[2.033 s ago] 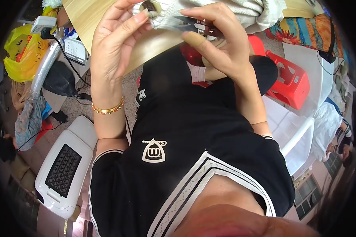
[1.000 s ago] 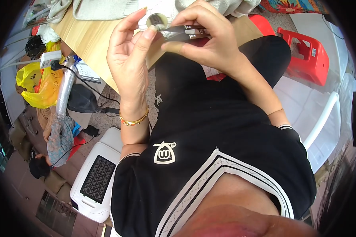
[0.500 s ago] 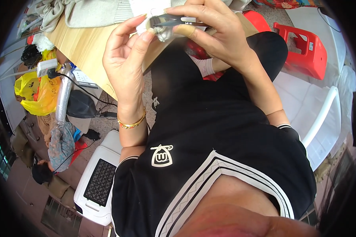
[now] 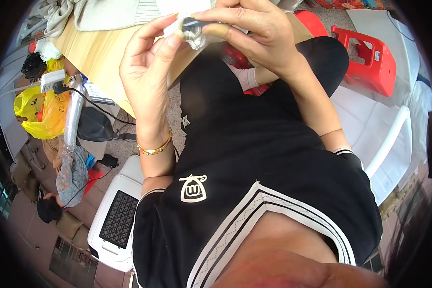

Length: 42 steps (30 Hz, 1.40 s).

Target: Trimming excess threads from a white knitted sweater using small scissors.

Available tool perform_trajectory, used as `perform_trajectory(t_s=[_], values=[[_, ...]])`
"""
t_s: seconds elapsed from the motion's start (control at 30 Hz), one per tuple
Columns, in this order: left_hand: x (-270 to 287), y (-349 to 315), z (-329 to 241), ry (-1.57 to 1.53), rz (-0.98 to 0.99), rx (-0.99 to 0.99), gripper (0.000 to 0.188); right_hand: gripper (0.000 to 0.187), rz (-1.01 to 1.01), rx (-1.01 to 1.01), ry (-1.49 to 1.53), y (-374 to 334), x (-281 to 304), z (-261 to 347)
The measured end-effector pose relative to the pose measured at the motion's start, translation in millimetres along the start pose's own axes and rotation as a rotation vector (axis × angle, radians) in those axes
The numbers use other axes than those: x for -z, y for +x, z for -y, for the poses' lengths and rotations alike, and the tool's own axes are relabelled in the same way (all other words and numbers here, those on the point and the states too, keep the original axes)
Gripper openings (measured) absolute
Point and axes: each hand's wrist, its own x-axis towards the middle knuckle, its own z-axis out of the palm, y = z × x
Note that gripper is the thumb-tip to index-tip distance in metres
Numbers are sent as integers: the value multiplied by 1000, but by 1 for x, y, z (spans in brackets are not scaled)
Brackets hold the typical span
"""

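Head view: the left hand (image 4: 151, 62) is pinching a round, button-like disc (image 4: 192, 33) against bright white fabric (image 4: 182, 6), above the wooden table's (image 4: 93, 45) near edge. The right hand (image 4: 263, 36) is grasping dark-bladed snips (image 4: 204, 23). Gaping beside the disc a second ago, the blades are now overlapping it, so cutting probably is getting closer; whether they are closing, I cannot tell.

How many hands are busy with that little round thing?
2. The left hand pinches the small round piece at its left; the right hand is at its right, holding a dark-bladed tool. I see no others there; none seem hidden.
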Motion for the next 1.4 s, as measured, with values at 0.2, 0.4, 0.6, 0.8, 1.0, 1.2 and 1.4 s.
perform_trajectory(t_s=[0.2, 0.4, 0.6, 0.8, 1.0, 1.2, 1.4], values=[[-3, -6, -1, 200, 86, -117, 38, 27, -93, -152, 245, -5, -9, 7], [-3, 0, 10, 217, -43, -170, 30, 33, -103, -441, 381, -17, -12, 13], [1, 4, 18, 67, -149, -52, 24, 39, -104, -264, 270, -18, -17, 14], [-4, 4, 17, 72, -118, -35, 20, 26, -68, 4, 106, -12, -32, -15], [8, 5, 15, 81, -59, 101, 22, 13, 110, -370, 493, 5, -21, -16], [5, 7, 18, 97, -69, 2, 22, 21, 62, -383, 480, 5, -14, -3], [6, 7, 22, -7, -60, -9, 20, 34, -97, 260, 185, -11, -6, -38]])
